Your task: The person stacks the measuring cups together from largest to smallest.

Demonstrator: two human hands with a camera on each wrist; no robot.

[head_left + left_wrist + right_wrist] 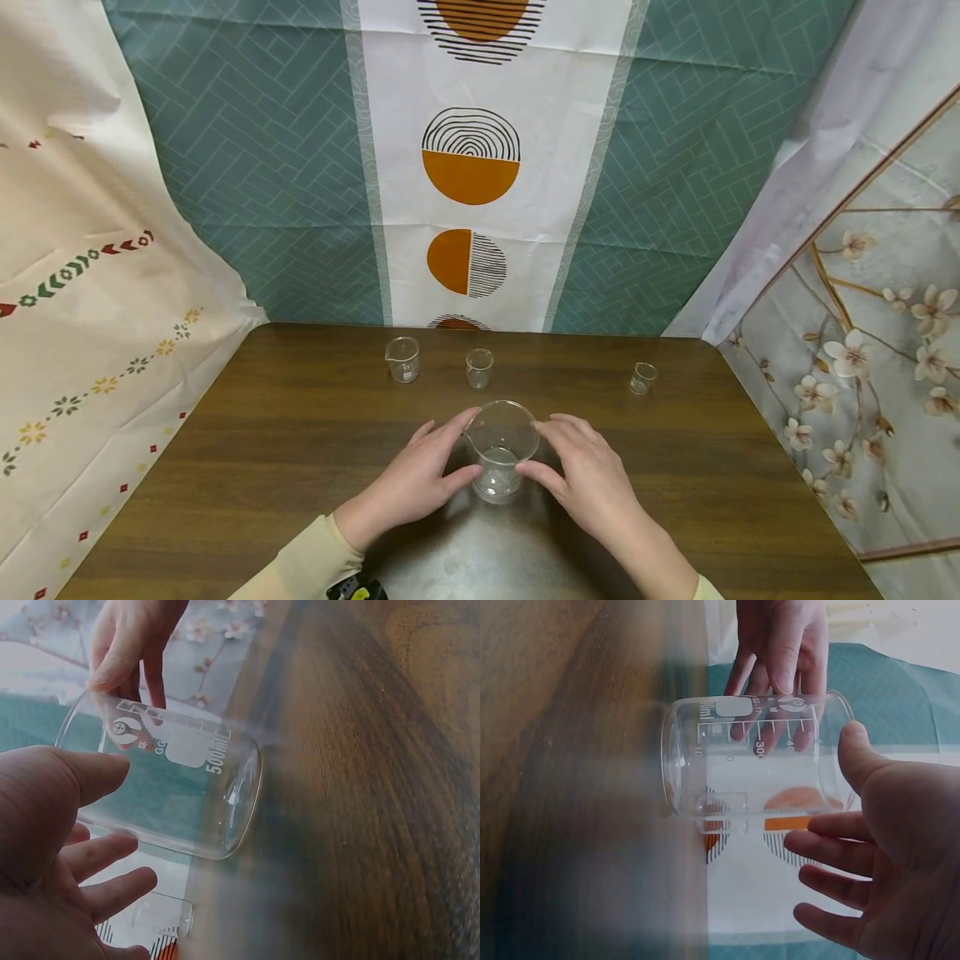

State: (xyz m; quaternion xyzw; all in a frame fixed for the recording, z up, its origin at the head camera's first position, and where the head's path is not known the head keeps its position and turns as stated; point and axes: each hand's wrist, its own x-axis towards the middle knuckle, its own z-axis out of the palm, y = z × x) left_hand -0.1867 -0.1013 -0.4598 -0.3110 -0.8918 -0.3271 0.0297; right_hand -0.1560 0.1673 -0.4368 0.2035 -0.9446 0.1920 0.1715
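Observation:
A large clear glass beaker (501, 479), marked 500 ml in the left wrist view, stands upright near the front middle of the table. My left hand (423, 475) is at its left side, thumb on the near side and fingers towards the far side. On the opposite side is my right hand (588, 475), its thumb (859, 754) by the rim. Fingers of both hands are spread and fairly straight, not wrapped round the glass. Whether every fingertip touches the beaker is hard to tell through the clear wall.
Behind the large beaker stand a medium beaker (403, 362), a smaller one (479, 369) and, farther right, a tiny one (642, 379). The brown wooden table (300, 417) ends at a patterned curtain (277, 167). Printed cloths hang left and right.

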